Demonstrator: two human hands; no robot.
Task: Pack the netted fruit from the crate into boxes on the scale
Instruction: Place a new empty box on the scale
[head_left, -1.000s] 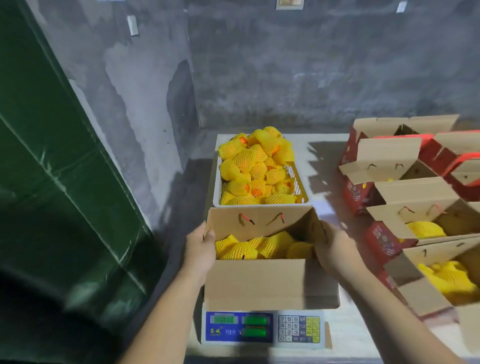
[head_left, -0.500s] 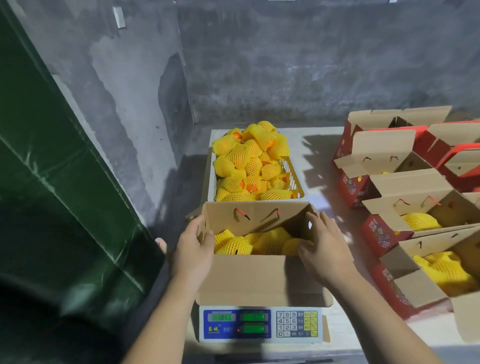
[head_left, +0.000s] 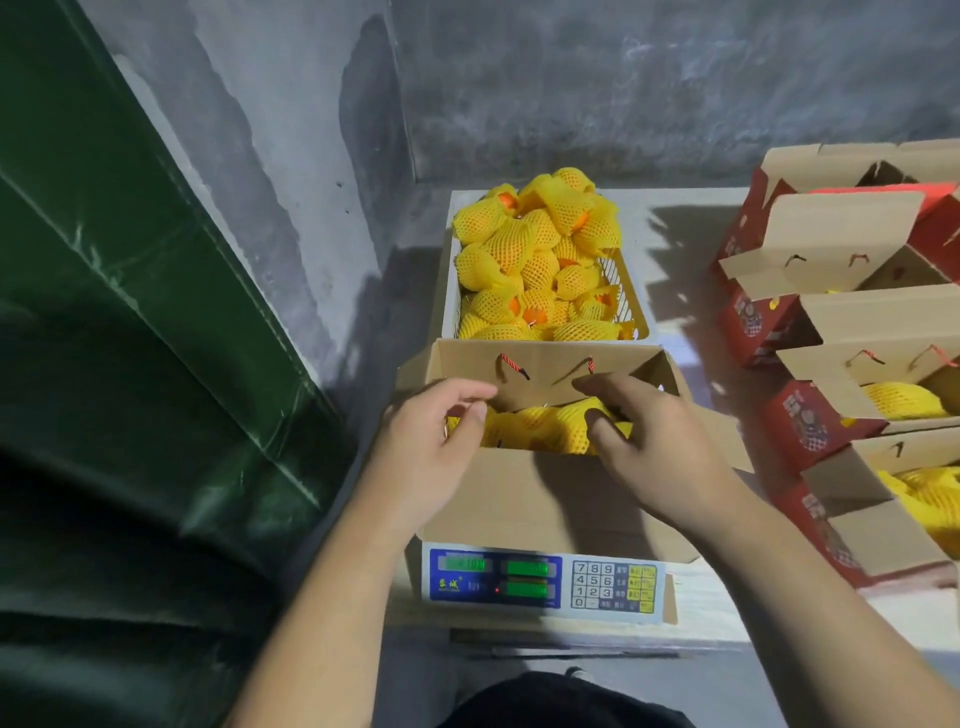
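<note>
A white crate (head_left: 638, 312) at the back of the table is heaped with fruit in yellow foam nets (head_left: 540, 260). In front of it an open cardboard box (head_left: 519, 499) stands on a blue-faced scale (head_left: 540, 579), with several netted fruit (head_left: 540, 428) inside. My left hand (head_left: 436, 447) reaches over the box's left edge, fingers curled loosely above the fruit. My right hand (head_left: 654, 441) lies over the fruit at the right side of the box, fingers spread and thumb down among them. Neither hand lifts anything.
Several open red-and-brown boxes (head_left: 831, 312) stand in a row at the right, some holding netted fruit (head_left: 904, 400). A grey concrete wall (head_left: 623, 88) is behind the table. A dark green sheet (head_left: 130, 312) hangs at the left.
Both hands left the outer sides of the box and moved inward over its opening onto the fruit. The camera has tilted down and closer.
</note>
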